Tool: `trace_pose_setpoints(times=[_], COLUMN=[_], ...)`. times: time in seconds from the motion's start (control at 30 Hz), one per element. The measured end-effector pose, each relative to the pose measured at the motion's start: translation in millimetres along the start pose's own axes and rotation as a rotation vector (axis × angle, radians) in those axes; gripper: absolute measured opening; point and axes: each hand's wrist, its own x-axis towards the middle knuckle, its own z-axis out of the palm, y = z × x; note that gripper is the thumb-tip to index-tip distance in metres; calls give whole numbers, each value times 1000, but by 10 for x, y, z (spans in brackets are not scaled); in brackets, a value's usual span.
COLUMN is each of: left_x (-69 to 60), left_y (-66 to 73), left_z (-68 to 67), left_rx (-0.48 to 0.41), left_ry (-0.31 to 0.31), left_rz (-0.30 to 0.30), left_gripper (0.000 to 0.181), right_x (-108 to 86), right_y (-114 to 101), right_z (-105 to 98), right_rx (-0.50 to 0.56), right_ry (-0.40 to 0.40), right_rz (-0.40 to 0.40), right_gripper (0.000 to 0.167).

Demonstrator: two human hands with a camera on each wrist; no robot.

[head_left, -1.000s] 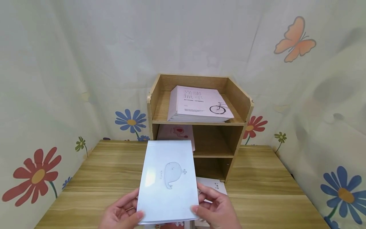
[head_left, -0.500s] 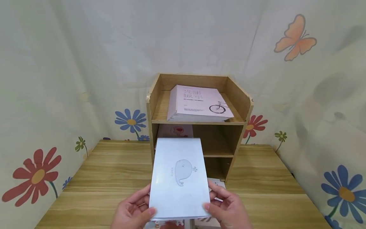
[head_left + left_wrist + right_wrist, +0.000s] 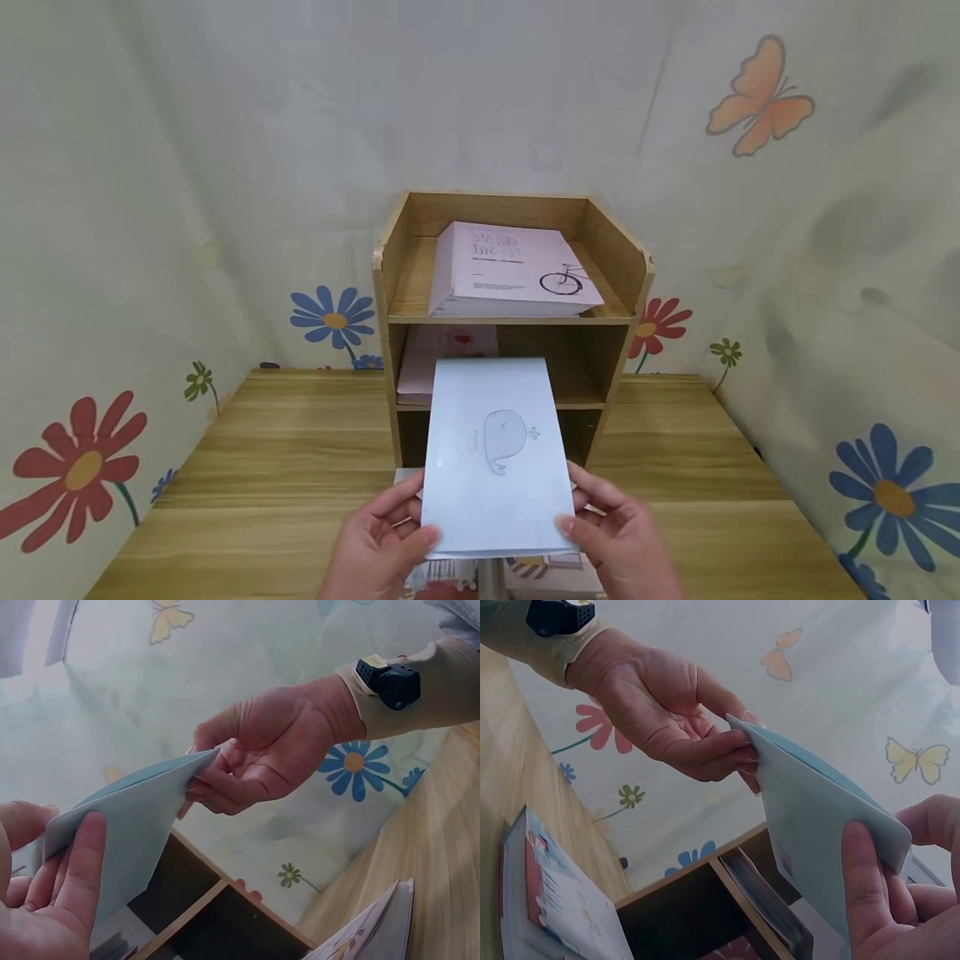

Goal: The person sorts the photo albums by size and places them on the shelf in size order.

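Note:
A pale blue notebook (image 3: pixel 495 467) with a whale drawing on its cover is held level between my two hands, in front of the shelf. My left hand (image 3: pixel 386 533) pinches its left edge, thumb on the cover and fingers beneath. On the opposite edge my right hand (image 3: pixel 615 529) grips the same way. Both wrist views show the notebook's underside (image 3: pixel 131 855) raised above the table. In the middle compartment, a pink notebook (image 3: pixel 420 362) lies at the left, partly hidden behind the whale notebook.
The wooden shelf (image 3: pixel 637 333) stands on the wood-grain table (image 3: pixel 300 433). A thick stack of pink books (image 3: pixel 517 267) with a bicycle picture fills much of its top. Below my hands are more books, including an illustrated one (image 3: pixel 562 900). A flower-patterned curtain (image 3: pixel 225 167) hangs behind.
Both hands have carried the whale notebook to the right and slightly upward, so that it now sits in front of the shelf's middle. More of the pink notebook shows at its left.

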Motion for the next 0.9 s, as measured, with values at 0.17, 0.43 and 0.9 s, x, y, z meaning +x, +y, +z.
trace_pose_setpoints(times=[0.17,0.43,0.9], left_x=[101,251,478], left_y=[0,-18,-128], left_z=[119,273,465], left_rx=[39,25,-23], left_ry=[5,46,19], left_rz=[-59,-133,-143], left_gripper=[67,71,69], right_x=[-4,6,68], right_y=[-26,-116,-218], right_z=[-83,-178,-380], right_rx=[-37,-83,-34], right_ry=[62,129,143], right_rz=[-26,-33,-73], right_gripper=[57,51,47])
